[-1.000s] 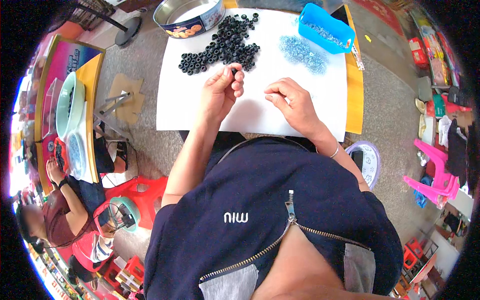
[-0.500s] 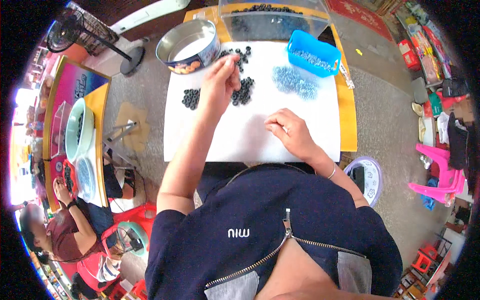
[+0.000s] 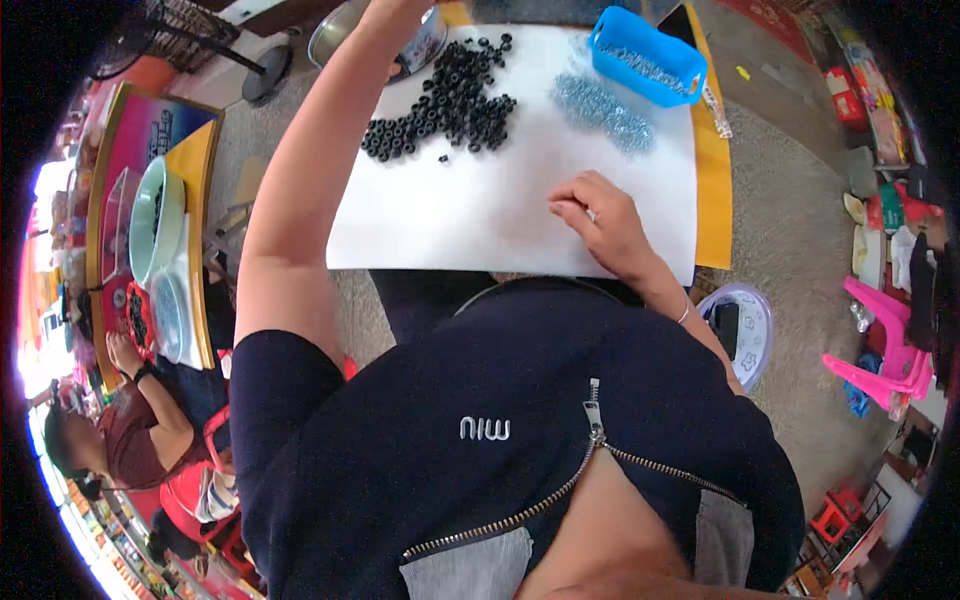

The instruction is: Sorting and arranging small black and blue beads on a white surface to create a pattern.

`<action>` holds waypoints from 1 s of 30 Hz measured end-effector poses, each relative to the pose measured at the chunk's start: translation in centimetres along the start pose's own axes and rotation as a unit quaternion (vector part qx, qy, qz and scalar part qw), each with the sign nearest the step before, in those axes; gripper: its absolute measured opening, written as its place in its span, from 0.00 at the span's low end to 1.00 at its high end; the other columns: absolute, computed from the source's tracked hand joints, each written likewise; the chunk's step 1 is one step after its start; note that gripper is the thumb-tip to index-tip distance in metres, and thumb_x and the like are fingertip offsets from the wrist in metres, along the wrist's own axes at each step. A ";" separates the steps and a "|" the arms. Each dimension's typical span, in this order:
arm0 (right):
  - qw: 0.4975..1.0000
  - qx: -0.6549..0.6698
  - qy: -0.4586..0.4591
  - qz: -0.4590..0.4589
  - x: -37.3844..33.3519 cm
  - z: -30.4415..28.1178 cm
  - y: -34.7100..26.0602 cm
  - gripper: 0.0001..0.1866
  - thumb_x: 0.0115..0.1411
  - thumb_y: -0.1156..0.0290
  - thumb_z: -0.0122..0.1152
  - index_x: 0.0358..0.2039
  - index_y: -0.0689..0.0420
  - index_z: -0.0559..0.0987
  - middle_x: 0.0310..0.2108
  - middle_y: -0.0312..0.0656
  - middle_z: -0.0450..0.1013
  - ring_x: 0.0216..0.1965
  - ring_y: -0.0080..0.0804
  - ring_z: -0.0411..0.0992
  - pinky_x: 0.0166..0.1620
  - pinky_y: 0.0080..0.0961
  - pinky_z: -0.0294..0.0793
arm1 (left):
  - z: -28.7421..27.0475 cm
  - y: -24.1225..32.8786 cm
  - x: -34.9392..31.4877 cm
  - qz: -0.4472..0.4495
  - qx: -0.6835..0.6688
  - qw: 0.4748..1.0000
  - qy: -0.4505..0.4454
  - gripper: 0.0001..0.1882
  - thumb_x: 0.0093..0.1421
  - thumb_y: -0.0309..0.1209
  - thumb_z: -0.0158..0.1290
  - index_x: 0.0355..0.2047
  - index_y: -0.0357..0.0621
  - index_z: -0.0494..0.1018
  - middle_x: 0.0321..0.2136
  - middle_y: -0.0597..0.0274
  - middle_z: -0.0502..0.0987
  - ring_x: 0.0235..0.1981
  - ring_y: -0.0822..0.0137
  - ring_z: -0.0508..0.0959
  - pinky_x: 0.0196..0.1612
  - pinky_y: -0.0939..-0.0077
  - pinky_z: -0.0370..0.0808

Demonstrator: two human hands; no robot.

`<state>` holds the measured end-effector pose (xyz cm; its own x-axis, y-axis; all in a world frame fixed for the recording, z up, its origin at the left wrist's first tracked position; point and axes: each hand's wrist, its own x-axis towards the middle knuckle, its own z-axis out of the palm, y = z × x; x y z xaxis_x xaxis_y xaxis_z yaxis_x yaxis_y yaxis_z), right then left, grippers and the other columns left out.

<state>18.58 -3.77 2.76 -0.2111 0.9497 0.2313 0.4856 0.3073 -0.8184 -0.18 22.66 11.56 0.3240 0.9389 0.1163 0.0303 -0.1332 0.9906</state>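
My left arm stretches to the far side, and my left hand (image 3: 402, 8) is at the top edge over the round tin (image 3: 425, 42), its fingers cut off from view. Beneath and beside that forearm spreads a heap of small black rings (image 3: 460, 100) on the white table sheet (image 3: 480, 220). My right hand (image 3: 605, 220) hovers or rests at the sheet's near right, thumb and fingers pressed together; whatever they hold is too small to name. Beyond it lie many small clear bluish pieces (image 3: 605, 112), beside a blue plastic basket (image 3: 645, 62) holding more of them.
A purple-rimmed basin (image 3: 755, 340) stands on the floor at right, with a pink stool (image 3: 885, 340) farther off. Leftward, a co-worker (image 3: 140, 440) sits at another table with a pale green basin (image 3: 158, 220). A black fan (image 3: 265, 72) stands at far left.
My left hand has moved from above the black rings to the far edge, over the tin. The right hand keeps its pinch. The view has shifted, with the table's far part now cut off.
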 end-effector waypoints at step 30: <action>0.974 -0.185 0.126 -0.024 -2.5 -3.4 3.6 0.06 0.54 0.73 0.60 0.32 0.60 0.78 0.30 0.40 0.73 0.34 0.34 0.71 0.39 0.26 0.69 | 3.4 -8.5 -19.5 0.132 0.421 0.893 0.087 0.10 0.54 0.26 0.56 0.38 0.46 0.77 0.30 0.58 0.76 0.29 0.62 0.76 0.34 0.71 0.73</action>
<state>23.67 -4.83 1.04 -0.0481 0.9042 0.4244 0.7627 0.3076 -0.5690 -3.52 4.38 0.66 0.2761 0.8644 0.4202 0.6985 -0.4807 0.5301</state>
